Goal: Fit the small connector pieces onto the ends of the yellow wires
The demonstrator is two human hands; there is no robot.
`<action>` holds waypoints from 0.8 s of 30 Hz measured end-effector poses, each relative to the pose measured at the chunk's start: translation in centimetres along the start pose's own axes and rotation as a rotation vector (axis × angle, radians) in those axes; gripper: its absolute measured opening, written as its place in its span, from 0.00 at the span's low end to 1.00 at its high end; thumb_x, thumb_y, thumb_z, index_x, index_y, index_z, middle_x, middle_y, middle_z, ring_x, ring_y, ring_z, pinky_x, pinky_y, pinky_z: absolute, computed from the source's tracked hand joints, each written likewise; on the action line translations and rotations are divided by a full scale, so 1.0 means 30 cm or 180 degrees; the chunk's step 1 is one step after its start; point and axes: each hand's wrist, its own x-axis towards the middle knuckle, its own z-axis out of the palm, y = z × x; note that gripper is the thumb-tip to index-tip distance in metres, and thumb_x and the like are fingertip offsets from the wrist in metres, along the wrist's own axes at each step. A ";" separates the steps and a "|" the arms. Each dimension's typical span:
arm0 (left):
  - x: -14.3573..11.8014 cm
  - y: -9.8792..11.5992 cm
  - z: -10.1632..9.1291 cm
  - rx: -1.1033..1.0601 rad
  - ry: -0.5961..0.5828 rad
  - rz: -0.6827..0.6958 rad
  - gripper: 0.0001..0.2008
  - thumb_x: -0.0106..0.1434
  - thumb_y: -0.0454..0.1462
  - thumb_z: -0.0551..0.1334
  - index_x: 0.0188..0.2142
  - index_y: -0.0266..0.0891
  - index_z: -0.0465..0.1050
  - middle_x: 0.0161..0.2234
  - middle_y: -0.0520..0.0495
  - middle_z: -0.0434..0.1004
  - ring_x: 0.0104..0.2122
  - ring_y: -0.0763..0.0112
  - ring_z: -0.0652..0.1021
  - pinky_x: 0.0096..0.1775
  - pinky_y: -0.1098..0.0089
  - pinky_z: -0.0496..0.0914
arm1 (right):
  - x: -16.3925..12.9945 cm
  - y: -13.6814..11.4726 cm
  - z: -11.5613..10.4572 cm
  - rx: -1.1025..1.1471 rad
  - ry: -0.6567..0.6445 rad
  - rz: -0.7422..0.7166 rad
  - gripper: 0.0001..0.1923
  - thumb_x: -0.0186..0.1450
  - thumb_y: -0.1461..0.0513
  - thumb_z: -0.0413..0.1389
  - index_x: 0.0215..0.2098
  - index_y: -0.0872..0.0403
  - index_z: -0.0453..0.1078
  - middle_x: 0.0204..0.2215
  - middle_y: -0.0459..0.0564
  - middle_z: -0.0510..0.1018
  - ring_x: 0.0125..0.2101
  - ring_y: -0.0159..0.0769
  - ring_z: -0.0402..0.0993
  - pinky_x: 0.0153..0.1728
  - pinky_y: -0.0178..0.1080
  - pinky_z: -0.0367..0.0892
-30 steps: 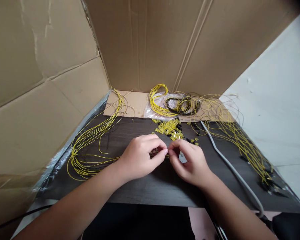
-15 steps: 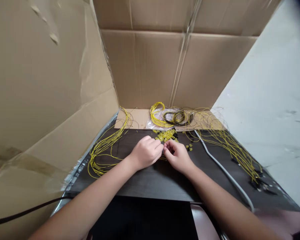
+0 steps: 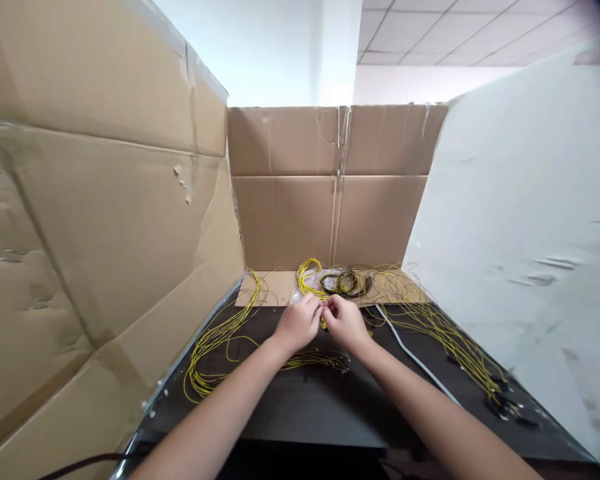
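Observation:
Above the dark tabletop, my left hand (image 3: pixel 299 324) and my right hand (image 3: pixel 347 325) meet fingertip to fingertip. Both are closed in a pinch; anything between the fingers is too small to make out. Small yellow pieces (image 3: pixel 324 325) show just behind the fingers, and most of that pile is hidden by my hands. A bundle of thin yellow wires (image 3: pixel 215 340) loops on the left and passes under my left wrist. Its loose wire ends (image 3: pixel 337 361) lie fanned out below my hands.
Behind my hands lie a yellow wire coil (image 3: pixel 304 279) and a black wire coil (image 3: pixel 347 283). On the right, more yellow wires (image 3: pixel 450 340) run to black connectors (image 3: pixel 500 403). A pale cable (image 3: pixel 405 350) crosses the dark tabletop (image 3: pixel 300 417). Cardboard panels (image 3: pixel 285 220) stand behind and left.
The view has tilted up, showing the wall and ceiling above the cardboard. Both hands stay pinched together and now cover most of the yellow pile; the wire ends below them have come into view.

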 end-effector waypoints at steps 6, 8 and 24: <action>-0.077 -0.155 0.017 -0.0331 -0.0323 0.0397 0.09 0.70 0.37 0.54 0.37 0.38 0.72 0.35 0.46 0.75 0.32 0.68 0.76 0.34 0.70 0.69 | -0.041 0.009 0.081 -0.0090 -0.0443 -0.0385 0.03 0.64 0.64 0.52 0.34 0.54 0.67 0.27 0.47 0.75 0.26 0.32 0.69 0.30 0.33 0.59; -0.097 -0.168 0.041 -0.0474 -0.0387 0.0430 0.10 0.70 0.37 0.53 0.37 0.38 0.72 0.35 0.46 0.75 0.32 0.69 0.76 0.34 0.70 0.69 | -0.061 0.024 0.090 -0.0116 -0.0577 -0.0420 0.03 0.64 0.64 0.52 0.35 0.54 0.67 0.27 0.47 0.74 0.26 0.32 0.68 0.29 0.33 0.59; -0.106 -0.104 0.024 -0.0876 0.0284 0.0655 0.03 0.65 0.33 0.60 0.35 0.37 0.72 0.32 0.49 0.76 0.31 0.69 0.76 0.34 0.68 0.70 | -0.109 0.052 0.017 0.0106 -0.0286 -0.0972 0.04 0.64 0.66 0.54 0.39 0.53 0.65 0.25 0.43 0.71 0.23 0.26 0.65 0.27 0.31 0.61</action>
